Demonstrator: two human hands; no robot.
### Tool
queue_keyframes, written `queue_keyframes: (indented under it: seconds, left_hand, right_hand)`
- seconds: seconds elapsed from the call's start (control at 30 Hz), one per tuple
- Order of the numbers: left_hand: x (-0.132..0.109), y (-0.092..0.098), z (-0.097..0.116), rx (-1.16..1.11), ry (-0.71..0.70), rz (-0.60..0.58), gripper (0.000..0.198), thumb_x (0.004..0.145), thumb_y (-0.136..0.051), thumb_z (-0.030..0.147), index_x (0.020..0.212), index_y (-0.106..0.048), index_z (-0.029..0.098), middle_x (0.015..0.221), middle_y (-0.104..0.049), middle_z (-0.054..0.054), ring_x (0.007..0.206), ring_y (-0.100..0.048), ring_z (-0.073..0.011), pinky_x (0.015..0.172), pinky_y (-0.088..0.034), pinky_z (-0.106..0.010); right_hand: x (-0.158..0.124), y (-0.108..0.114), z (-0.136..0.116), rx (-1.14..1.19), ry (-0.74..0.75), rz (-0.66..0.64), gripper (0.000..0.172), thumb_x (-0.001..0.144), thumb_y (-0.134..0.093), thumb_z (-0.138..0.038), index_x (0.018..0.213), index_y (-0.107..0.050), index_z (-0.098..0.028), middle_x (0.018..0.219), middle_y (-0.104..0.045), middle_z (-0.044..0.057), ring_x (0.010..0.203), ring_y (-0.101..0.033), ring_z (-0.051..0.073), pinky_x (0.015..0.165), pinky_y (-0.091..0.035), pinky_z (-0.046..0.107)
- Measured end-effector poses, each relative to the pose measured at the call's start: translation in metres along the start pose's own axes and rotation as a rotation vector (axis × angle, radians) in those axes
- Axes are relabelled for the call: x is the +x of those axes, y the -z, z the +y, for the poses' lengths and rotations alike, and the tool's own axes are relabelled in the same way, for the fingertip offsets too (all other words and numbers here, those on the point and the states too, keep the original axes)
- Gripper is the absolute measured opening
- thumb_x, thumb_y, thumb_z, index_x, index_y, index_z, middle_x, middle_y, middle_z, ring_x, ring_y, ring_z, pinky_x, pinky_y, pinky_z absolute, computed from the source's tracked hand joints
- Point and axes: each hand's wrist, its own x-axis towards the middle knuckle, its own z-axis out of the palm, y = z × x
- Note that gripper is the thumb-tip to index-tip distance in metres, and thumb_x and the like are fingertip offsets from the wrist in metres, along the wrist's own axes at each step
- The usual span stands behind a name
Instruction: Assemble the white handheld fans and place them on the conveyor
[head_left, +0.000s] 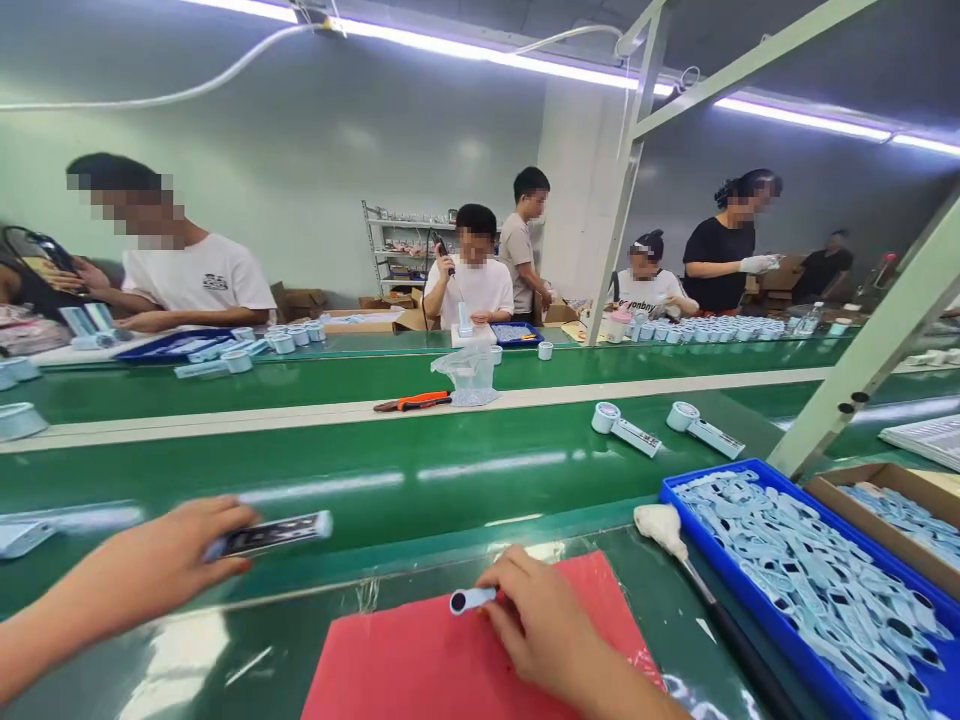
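To the right of the right hand (pixel 536 615), a blue tray (pixel 943 688) is filled with small pale-blue pieces (pixel 810 570), too many to be counted. Beyond it, one cardboard box (pixel 825 490) is filled with similar pieces. Ahead of the right hand, one clear plastic bag (pixel 472 375) is seen, its contents too indistinct to be told, with one pair of pliers (pixel 420 402) just beside it. Two round-headed handles (pixel 634 435) are laid out ahead and to the right. One small pale-blue part (pixel 471 600) is pinched by the right hand above a single red sheet (pixel 412 660) on the counter (pixel 270 620). By the left hand (pixel 184 545), one dark-faced strip (pixel 281 533) is gripped between thumb and fingers. One white-headed tool (pixel 660 525) is placed between right hand and tray.
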Motion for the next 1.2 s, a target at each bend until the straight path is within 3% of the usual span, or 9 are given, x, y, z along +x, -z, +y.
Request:
queue_keyframes:
  seconds: [0.17,0.3,0.47,0.6,0.73,0.87,1.0,1.1,1.2]
  left_hand:
    - [-0.018,0.015,0.183,0.040,-0.179,-0.194,0.023,0.086,-0.059,0.021,0.106,-0.069,0.023,0.104,-0.064,-0.005,0.099,-0.064,-0.0249,0.080,-0.050,-0.033]
    - [-0.018,-0.013,0.243,-0.024,-0.230,-0.289,0.026,0.087,-0.070,0.032,0.112,-0.067,0.024,0.108,-0.063,-0.005,0.103,-0.061,-0.0257,0.086,-0.051,-0.035]
    - [-0.017,-0.035,0.250,-0.019,-0.262,-0.270,0.034,0.086,-0.075,0.038,0.112,-0.065,0.018,0.107,-0.063,-0.009,0.100,-0.059,-0.0294,0.088,-0.050,-0.042]
    - [-0.018,-0.031,0.244,-0.316,-0.304,-0.201,0.042,0.081,-0.080,0.033,0.116,-0.062,0.020,0.114,-0.065,-0.007,0.107,-0.057,-0.0278,0.094,-0.046,-0.040]
    - [-0.024,-0.029,0.241,-0.454,-0.338,-0.137,0.014,0.093,-0.060,0.029,0.103,-0.063,0.019,0.103,-0.065,-0.006,0.099,-0.058,-0.0237,0.091,-0.046,-0.037]
    - [-0.024,-0.041,0.233,-0.530,-0.324,-0.086,0.021,0.098,-0.047,0.030,0.091,-0.064,0.020,0.089,-0.064,-0.005,0.086,-0.059,-0.0219,0.077,-0.048,-0.033]
    - [-0.017,-0.055,0.225,-0.630,-0.236,-0.154,0.026,0.098,-0.051,0.042,0.092,-0.069,0.025,0.093,-0.067,-0.003,0.088,-0.062,-0.0209,0.079,-0.048,-0.031]
    - [-0.018,-0.056,0.226,-0.631,-0.249,-0.138,0.031,0.099,-0.050,0.047,0.089,-0.070,0.026,0.095,-0.069,-0.003,0.091,-0.063,-0.0218,0.082,-0.051,-0.031]
    - [-0.030,-0.055,0.229,-0.573,-0.323,-0.076,0.025,0.098,-0.050,0.042,0.092,-0.072,0.030,0.104,-0.072,-0.003,0.102,-0.066,-0.0234,0.088,-0.055,-0.031]
  right_hand:
    - [-0.005,0.013,-0.007,0.124,0.031,0.047,0.017,0.097,-0.048,-0.020,0.110,-0.058,-0.025,0.097,-0.063,0.006,0.082,-0.063,0.022,0.072,-0.052,0.036]
    - [-0.008,0.022,-0.010,0.081,0.038,0.023,0.016,0.101,-0.049,-0.025,0.112,-0.061,-0.021,0.100,-0.063,0.007,0.083,-0.061,0.020,0.074,-0.049,0.034]
    - [-0.011,0.017,-0.011,-0.038,0.019,-0.120,0.019,0.102,-0.048,-0.028,0.110,-0.064,-0.021,0.097,-0.063,0.007,0.082,-0.061,0.022,0.071,-0.048,0.036]
    - [-0.011,0.009,-0.015,-0.105,0.065,-0.176,0.024,0.104,-0.043,-0.026,0.113,-0.065,-0.020,0.096,-0.062,0.008,0.087,-0.060,0.024,0.073,-0.049,0.039]
    - [-0.010,0.007,-0.025,-0.116,0.037,-0.198,0.025,0.103,-0.045,-0.021,0.116,-0.066,-0.019,0.096,-0.061,0.009,0.088,-0.059,0.025,0.074,-0.049,0.039]
    - [-0.004,0.007,-0.031,-0.072,-0.043,-0.200,0.017,0.101,-0.056,-0.025,0.111,-0.069,-0.021,0.095,-0.061,0.005,0.091,-0.059,0.022,0.076,-0.048,0.036]
    - [0.000,-0.002,-0.030,0.115,-0.191,-0.134,0.010,0.094,-0.064,-0.014,0.097,-0.070,-0.020,0.096,-0.063,0.003,0.097,-0.060,0.019,0.084,-0.049,0.033]
    - [-0.003,-0.008,-0.024,0.331,-0.324,-0.094,0.023,0.089,-0.064,-0.007,0.107,-0.069,-0.020,0.110,-0.065,0.005,0.108,-0.061,0.019,0.095,-0.050,0.033]
    - [-0.005,-0.005,-0.017,0.450,-0.371,-0.265,0.060,0.086,-0.074,-0.020,0.143,-0.054,-0.024,0.132,-0.061,0.009,0.118,-0.060,0.023,0.102,-0.050,0.038]
